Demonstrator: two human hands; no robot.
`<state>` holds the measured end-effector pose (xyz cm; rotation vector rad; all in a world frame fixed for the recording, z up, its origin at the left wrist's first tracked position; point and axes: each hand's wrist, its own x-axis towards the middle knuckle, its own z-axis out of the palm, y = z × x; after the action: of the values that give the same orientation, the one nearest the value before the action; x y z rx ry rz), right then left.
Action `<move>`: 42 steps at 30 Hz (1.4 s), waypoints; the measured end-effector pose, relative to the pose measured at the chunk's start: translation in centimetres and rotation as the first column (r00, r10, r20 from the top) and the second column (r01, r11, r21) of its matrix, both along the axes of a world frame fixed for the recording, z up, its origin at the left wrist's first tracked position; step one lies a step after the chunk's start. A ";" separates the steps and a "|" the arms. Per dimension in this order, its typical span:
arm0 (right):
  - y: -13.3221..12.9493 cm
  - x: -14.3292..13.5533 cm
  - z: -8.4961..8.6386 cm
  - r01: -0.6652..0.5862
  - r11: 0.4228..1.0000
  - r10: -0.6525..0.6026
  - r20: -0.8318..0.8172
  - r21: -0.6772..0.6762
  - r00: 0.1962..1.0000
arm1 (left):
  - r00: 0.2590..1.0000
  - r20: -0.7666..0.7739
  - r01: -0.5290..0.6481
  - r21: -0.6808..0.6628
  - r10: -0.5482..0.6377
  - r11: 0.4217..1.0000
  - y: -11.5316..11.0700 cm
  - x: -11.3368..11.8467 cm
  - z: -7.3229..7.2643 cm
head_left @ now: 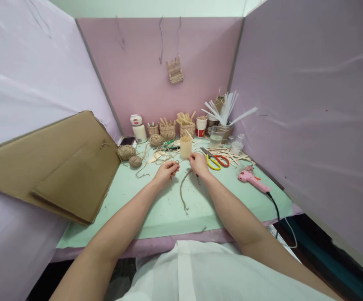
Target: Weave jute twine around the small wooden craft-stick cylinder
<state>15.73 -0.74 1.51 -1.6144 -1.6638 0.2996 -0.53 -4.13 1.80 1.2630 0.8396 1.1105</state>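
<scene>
Over the middle of the green table, my left hand [166, 172] pinches one end of a short piece of twine [182, 160], its fingers pressed together. My right hand [198, 164] is closed on the other end, just in front of a pale wooden-stick cup [186, 146]. A longer brown twine [181, 190] hangs or lies below my right hand, curving toward the front of the table. Scissors with yellow and red handles [214, 161] lie right of my right hand.
Balls of twine [126, 152] sit at the left beside a large cardboard sheet [71, 167]. Stick-filled baskets [168, 130], a white bottle [138, 128] and a clear cup [217, 136] stand at the back. A pink glue gun [252, 179] with a black cord lies at the right.
</scene>
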 end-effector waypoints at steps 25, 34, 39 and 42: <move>-2.8 -1.8 1.3 -0.248 0.901 0.294 -0.079 0.355 0.953 | 0.781 -0.387 -0.311 0.439 0.490 0.843 1.0 -1.0 -1.0; -2.7 -2.4 0.7 -0.397 0.880 0.411 0.000 0.259 0.911 | 0.760 -0.401 -0.290 0.496 0.511 0.819 0.6 -0.8 -0.7; -2.6 -2.3 0.6 -0.423 0.863 0.430 0.039 0.277 0.902 | 0.768 -0.397 -0.274 0.506 0.503 0.818 0.4 -0.7 -0.5; -2.3 -2.2 0.5 -0.416 0.861 0.432 0.013 0.291 0.902 | 0.779 -0.403 -0.268 0.477 0.479 0.837 0.5 -0.7 -0.5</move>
<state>13.51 -3.08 2.02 -1.0069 -1.9150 0.2989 -1.19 -3.67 1.26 1.8340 1.3706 1.3361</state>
